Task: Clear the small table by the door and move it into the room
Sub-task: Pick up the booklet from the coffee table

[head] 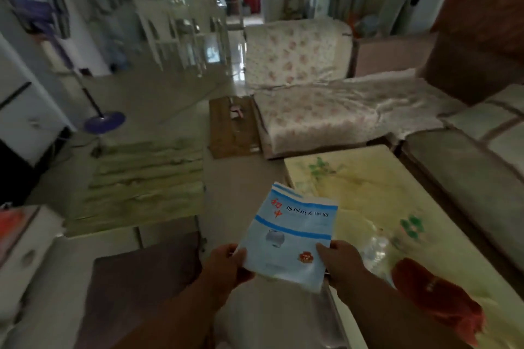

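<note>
Both hands, left hand [226, 263] and right hand [340, 261], hold a blue booklet [292, 235] by its near corners, above the floor beside a yellow-covered sofa [368, 193].

I see a thin paper booklet [289, 238] with a smooth, slightly glossy blue cover at lower centre. At right, the yellow sofa cover [368, 201] looks like soft matt cloth. The floor [235, 65] at upper centre is glossy tile, and the small mat [229, 127] on it looks wooden.
</note>
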